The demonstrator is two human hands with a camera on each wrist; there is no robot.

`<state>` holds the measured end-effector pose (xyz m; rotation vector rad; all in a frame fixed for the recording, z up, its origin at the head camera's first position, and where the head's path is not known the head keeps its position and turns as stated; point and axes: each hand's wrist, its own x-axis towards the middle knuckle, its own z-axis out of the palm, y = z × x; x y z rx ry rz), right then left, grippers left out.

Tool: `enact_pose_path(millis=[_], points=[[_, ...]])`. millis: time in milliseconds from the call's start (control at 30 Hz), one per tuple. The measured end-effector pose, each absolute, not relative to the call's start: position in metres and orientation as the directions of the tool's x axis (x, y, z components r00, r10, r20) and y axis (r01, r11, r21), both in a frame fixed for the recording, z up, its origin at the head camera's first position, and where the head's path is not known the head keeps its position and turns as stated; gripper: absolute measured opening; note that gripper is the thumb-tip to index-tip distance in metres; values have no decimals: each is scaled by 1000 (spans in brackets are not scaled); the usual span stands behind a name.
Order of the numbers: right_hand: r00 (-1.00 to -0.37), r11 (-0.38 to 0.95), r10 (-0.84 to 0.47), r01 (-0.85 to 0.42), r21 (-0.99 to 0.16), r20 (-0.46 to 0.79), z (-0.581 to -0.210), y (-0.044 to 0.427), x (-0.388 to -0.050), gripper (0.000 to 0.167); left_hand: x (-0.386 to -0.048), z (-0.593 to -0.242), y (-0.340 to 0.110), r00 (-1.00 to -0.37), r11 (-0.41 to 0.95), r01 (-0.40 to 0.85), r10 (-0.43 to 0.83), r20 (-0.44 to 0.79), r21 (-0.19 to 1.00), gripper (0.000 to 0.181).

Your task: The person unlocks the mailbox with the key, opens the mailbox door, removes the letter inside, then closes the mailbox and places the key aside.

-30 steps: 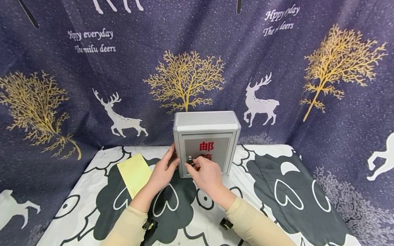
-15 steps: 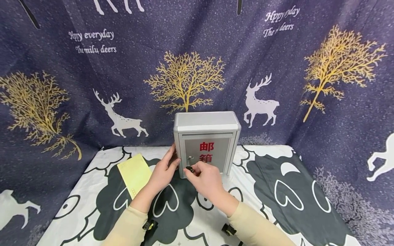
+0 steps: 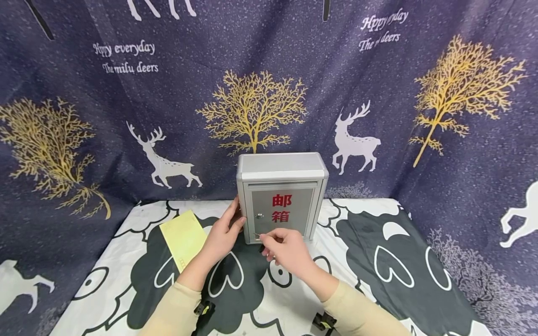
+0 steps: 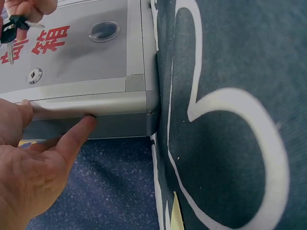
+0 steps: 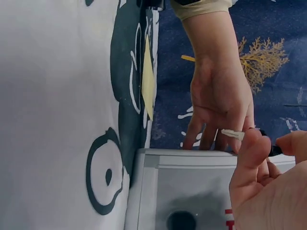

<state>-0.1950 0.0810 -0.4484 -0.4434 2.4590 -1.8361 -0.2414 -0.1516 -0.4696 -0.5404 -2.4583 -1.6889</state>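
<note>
A silver metal mailbox [image 3: 282, 168] with red characters stands upright on the cloth. Its round lock [image 3: 259, 216] shows on the left of the front door; no key is in it. My left hand [image 3: 222, 235] rests against the mailbox's left side, fingers extended, the thumb at the front edge. In front of the door's lower part, my right hand [image 3: 287, 252] pinches a black-headed key [image 5: 233, 133] between thumb and fingers. From the left wrist view, a second key blade [image 4: 10, 52] hangs below the black head.
A yellow envelope [image 3: 185, 238] lies on the cloth left of the mailbox, near my left forearm. The patterned cloth [image 3: 386, 280] covers the table. A dark blue curtain [image 3: 269, 56] with deer and trees hangs close behind the mailbox.
My right hand has drawn the key out of the lock, moving down and then slightly right, so the lock and lower character are uncovered. My left hand stays against the mailbox.
</note>
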Motion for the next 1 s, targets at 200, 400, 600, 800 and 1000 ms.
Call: enact_pose_path(millis=[200, 400, 600, 800, 1000], points=[[-965, 235, -255, -126, -964, 64, -454, 89, -199, 27, -241, -470, -152, -932, 328, 349, 220, 288, 878, 70], [-946, 290, -317, -157, -944, 60, -459, 98, -199, 26, -240, -470, -152, -930, 332, 355, 220, 294, 874, 70], [-915, 398, -402, -196, -896, 22, -465, 105, -200, 30, -239, -468, -152, -932, 329, 348, 222, 287, 878, 69], [-867, 458, -497, -220, -861, -43, -471, 109, -200, 30, -240, -468, -152, -931, 324, 350, 223, 289, 879, 70], [-804, 456, -587, -228, -860, -98, -476, 111, -201, 28, -241, -470, -153, -930, 328, 355, 223, 293, 876, 70]])
